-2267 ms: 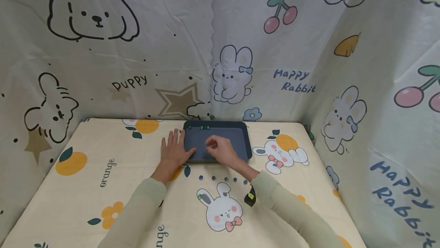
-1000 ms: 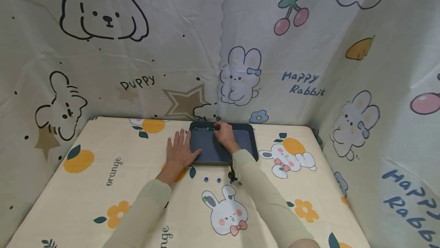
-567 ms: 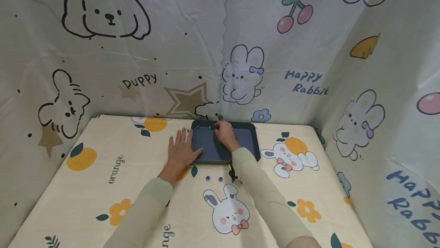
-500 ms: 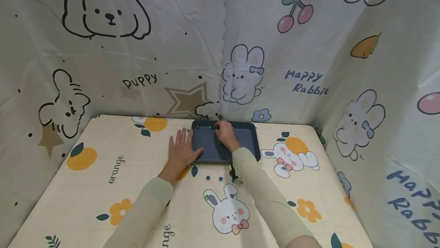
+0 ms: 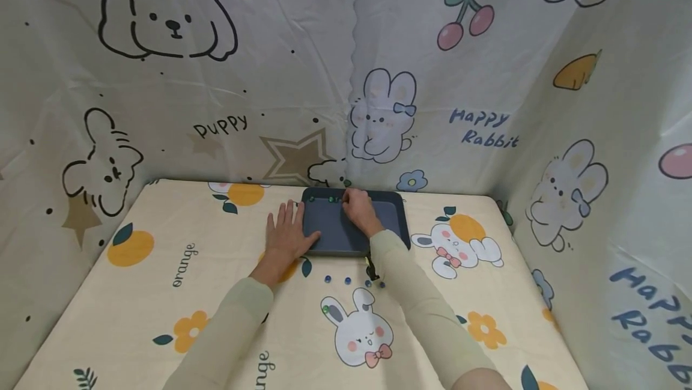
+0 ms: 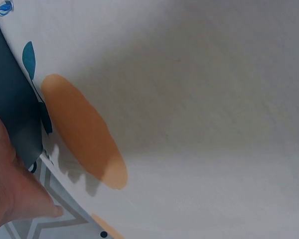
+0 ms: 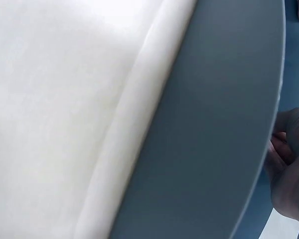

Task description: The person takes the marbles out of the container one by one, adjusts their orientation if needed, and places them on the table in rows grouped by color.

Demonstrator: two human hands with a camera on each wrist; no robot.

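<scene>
In the head view, a shallow dark grey-blue tray (image 5: 330, 231) sits at the back of the table. My left hand (image 5: 283, 237) lies flat at its left side, fingers spread, thumb over the rim. My right hand (image 5: 361, 208) is inside the tray near the back wall, fingers curled with their tips close together. Just left of those fingertips are several green marbles (image 5: 331, 199) in a short row; another green marble (image 5: 311, 199) lies apart in the back left corner. In the right wrist view, the tray wall and my fingers hide whatever is between the fingertips.
Several blue marbles (image 5: 348, 280) lie in a row on the patterned cloth (image 5: 227, 312) in front of the tray. One green marble (image 5: 325, 309) rests on the printed rabbit's ear. A printed curtain (image 5: 294, 95) stands right behind the tray.
My right hand went from above the tray's middle to the green row at the back, stayed there, then shifted slightly right. My left hand has kept its place.
</scene>
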